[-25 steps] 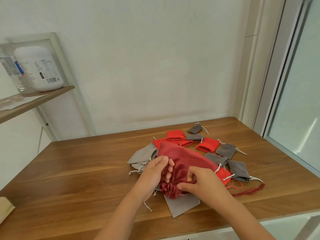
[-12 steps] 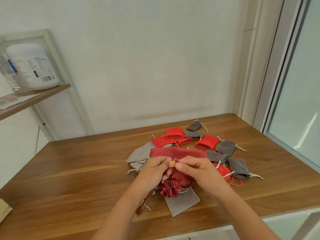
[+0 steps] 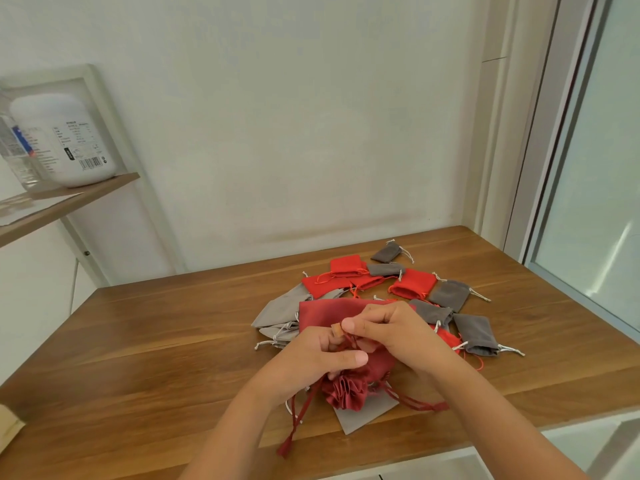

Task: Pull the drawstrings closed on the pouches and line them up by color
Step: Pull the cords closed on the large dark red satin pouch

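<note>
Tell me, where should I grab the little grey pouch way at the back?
Pinch the far grey pouch at its right end, coming from the right and above: it lies flat on the table, and its white cords stick out there.

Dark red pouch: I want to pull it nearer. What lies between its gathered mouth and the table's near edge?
Head view: a corner of a light grey pouch sticks out under the gathered mouth, then bare wood to the table edge.
</note>
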Demonstrator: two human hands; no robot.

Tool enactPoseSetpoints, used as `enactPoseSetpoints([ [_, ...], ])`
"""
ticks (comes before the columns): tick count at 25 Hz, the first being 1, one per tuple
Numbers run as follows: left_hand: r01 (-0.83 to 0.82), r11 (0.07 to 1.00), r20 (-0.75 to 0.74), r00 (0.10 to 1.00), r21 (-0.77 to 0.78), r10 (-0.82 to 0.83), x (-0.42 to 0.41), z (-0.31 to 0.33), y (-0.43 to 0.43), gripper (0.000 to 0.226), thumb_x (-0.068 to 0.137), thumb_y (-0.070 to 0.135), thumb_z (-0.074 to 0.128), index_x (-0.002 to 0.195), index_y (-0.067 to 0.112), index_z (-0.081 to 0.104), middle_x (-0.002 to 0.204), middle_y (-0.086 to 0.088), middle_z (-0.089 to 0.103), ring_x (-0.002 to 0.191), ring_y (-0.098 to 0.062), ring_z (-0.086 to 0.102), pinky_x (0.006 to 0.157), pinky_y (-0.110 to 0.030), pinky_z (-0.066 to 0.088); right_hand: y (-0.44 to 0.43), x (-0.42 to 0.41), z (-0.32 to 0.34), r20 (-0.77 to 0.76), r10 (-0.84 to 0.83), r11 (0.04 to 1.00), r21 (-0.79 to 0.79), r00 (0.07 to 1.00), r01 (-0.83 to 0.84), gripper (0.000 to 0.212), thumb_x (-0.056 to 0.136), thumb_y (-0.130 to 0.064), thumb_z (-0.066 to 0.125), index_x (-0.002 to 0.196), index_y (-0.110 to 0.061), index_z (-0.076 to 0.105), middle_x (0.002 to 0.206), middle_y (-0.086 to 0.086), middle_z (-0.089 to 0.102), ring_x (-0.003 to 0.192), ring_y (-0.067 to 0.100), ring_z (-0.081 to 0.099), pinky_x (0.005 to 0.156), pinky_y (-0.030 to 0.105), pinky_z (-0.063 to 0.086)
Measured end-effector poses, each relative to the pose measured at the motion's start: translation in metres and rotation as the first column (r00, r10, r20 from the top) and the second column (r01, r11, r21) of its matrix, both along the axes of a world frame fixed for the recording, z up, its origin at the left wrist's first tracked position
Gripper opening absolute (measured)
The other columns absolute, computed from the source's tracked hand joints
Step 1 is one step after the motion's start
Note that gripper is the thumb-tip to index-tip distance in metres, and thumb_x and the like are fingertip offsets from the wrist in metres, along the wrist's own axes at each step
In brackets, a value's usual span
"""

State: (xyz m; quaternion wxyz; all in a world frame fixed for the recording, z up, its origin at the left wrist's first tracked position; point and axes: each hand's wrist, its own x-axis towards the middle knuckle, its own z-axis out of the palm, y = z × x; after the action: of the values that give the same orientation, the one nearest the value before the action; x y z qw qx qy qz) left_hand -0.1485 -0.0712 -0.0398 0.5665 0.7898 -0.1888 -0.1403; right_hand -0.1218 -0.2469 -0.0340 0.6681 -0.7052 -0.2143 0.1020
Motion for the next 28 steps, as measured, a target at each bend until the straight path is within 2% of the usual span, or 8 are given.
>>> enactPoseSetpoints([
  [2,-0.039,0.999,-0.005,0.999,-0.026,0.039,0.001,-0.004,-0.002,0.024,0.087,0.029,0.064,0.099,0.011,0.073,0.057,0.002,0.043,0.053,-0.008,0.035,0.060,-0.016,0.035,-0.001,0.002,0.001,-0.027,0.046,0.998,-0.030,0.999,-0.047,0.009,0.084,-0.019,0.069,0.082,-0.014,0.077,0.070,0.016,0.064,0.062,0.018,0.053,0.063,0.024,0.046],
  [5,-0.067,0.995,-0.081,0.995,-0.076,0.061,0.000,-0.006,-0.004,0.022,0.096,0.017,0.053,0.086,0.008,0.070,0.055,0.006,0.037,0.052,-0.007,0.032,0.054,-0.019,0.032,-0.008,0.006,0.002,-0.033,0.141,0.982,-0.118,0.989,-0.144,0.016,0.089,-0.005,0.062,0.093,-0.011,0.077,0.075,0.016,0.070,0.071,0.020,0.063,0.075,0.027,0.051],
  [8,-0.074,0.996,-0.100,0.993,-0.041,0.069,-0.003,-0.005,-0.007,0.021,0.096,0.017,0.053,0.083,0.011,0.068,0.056,0.008,0.039,0.054,-0.007,0.034,0.055,-0.019,0.032,-0.009,0.010,0.006,0.015,0.057,0.982,-0.184,0.998,-0.053,0.011,0.084,-0.009,0.070,0.092,-0.012,0.078,0.083,0.016,0.073,0.074,0.015,0.063,0.074,0.025,0.051],
  [12,-0.119,0.991,-0.159,0.981,-0.059,0.108,-0.003,-0.004,-0.008,0.025,0.098,0.010,0.046,0.079,0.011,0.063,0.056,0.007,0.044,0.052,-0.007,0.037,0.053,-0.020,0.032,-0.002,0.011,0.011,0.025,-0.015,0.969,-0.246,1.000,0.021,0.008,0.083,-0.016,0.073,0.080,-0.009,0.076,0.063,-0.002,0.068,0.059,0.007,0.058,0.058,0.018,0.045],
  [16,-0.161,0.986,-0.182,0.971,-0.035,0.152,-0.003,-0.004,-0.007,0.028,0.100,0.014,0.040,0.076,0.012,0.054,0.058,0.005,0.045,0.051,-0.008,0.038,0.052,-0.019,0.032,-0.004,0.015,0.009,0.128,-0.156,0.909,-0.370,0.979,0.193,0.019,0.082,-0.025,0.073,0.075,-0.014,0.059,0.066,0.000,0.071,0.058,0.009,0.064,0.062,0.027,0.051],
  [20,-0.216,0.974,-0.123,0.971,-0.064,0.207,-0.002,-0.005,-0.009,0.030,0.102,0.026,0.037,0.077,0.013,0.048,0.059,0.005,0.046,0.051,-0.007,0.039,0.052,-0.017,0.034,-0.006,0.009,0.002,0.089,0.034,0.963,-0.270,0.995,-0.009,0.020,0.079,-0.002,0.072,0.087,-0.011,0.057,0.085,0.005,0.074,0.082,0.019,0.071,0.080,0.035,0.056],
  [24,-0.252,0.966,-0.117,0.963,-0.059,0.244,0.001,-0.005,-0.011,0.032,0.101,0.030,0.039,0.074,0.014,0.044,0.057,0.005,0.045,0.050,-0.008,0.037,0.052,-0.019,0.032,-0.004,0.006,-0.009,0.090,-0.040,0.991,-0.125,0.995,0.051,0.024,0.075,0.000,0.077,0.084,-0.006,0.056,0.083,0.008,0.074,0.082,0.020,0.071,0.080,0.032,0.056],
  [28,-0.242,0.969,-0.123,0.964,-0.051,0.235,0.004,0.000,-0.011,0.032,0.102,0.026,0.038,0.073,0.014,0.046,0.058,0.001,0.044,0.050,-0.010,0.037,0.052,-0.019,0.032,-0.007,0.009,-0.015,0.102,-0.013,0.999,-0.030,0.995,0.016,0.026,0.075,0.000,0.076,0.083,-0.009,0.054,0.078,0.004,0.070,0.073,0.018,0.065,0.075,0.029,0.052],
])
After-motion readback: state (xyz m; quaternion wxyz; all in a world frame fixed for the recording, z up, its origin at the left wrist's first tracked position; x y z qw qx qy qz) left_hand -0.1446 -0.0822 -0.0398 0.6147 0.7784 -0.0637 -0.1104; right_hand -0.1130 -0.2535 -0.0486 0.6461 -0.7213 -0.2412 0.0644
